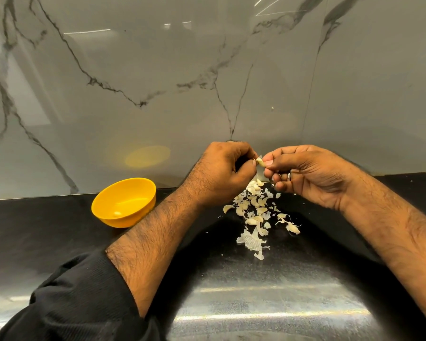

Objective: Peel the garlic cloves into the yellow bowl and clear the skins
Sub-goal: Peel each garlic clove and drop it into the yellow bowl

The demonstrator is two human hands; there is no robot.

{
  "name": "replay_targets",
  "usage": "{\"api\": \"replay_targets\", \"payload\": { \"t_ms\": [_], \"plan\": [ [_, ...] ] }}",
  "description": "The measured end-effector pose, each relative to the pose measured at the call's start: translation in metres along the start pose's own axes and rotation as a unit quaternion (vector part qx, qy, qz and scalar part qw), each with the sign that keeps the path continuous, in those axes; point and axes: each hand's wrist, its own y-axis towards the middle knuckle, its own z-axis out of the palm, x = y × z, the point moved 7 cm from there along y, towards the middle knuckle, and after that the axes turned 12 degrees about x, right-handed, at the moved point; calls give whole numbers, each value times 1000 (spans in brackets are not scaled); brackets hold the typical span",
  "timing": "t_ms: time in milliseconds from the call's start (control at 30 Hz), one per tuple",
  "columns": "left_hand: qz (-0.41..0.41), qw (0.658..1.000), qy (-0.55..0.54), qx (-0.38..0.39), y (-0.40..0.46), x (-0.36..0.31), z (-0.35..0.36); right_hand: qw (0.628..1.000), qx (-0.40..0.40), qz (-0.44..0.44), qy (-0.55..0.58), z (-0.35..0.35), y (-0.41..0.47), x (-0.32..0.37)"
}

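Note:
Above the black counter, my left hand (221, 172) and my right hand (305, 174) meet fingertip to fingertip. Both pinch one small garlic clove (260, 162), with a thin flake of skin sticking up from it. Below the hands lies a heap of garlic cloves and loose papery skins (255, 212), trailing toward me. The yellow bowl (133, 193) stands to the left of my left forearm, close to the wall. One peeled clove (117, 213) lies in its bottom.
A grey marble-veined wall panel (207, 82) rises right behind the counter (268, 291) and the bowl. A larger piece of skin (251, 241) lies at the near end of the heap. Small skin crumbs are scattered around.

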Motion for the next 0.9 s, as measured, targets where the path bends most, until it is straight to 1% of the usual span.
{"api": "replay_targets", "payload": {
  "t_ms": [133, 333, 433, 533, 667, 767, 900],
  "plan": [
    [-15, 1000, -15, -7, -1, 0, -1, 999, 2, -11, -44, 2, 1, 1],
    [-63, 993, -95, -22, -2, 8, -4, 987, 9, -67, -143, 8, -2, 12],
    [-81, 985, -149, -15, -3, 10, -3, 976, -4, -78, -206, 11, -2, 12],
    [-109, 972, -207, -9, -4, 16, -2, 960, -26, -106, -259, 13, -3, 18],
    [-130, 952, -277, -1, -5, 21, 1, 946, -38, -144, -287, 14, -8, 26],
    [-140, 944, -298, -4, -5, 23, 2, 909, -56, -170, -375, 20, -14, 31],
    [-138, 944, -300, 11, -5, 22, 5, 878, -83, -214, -419, 22, -19, 38]
  ]
}}
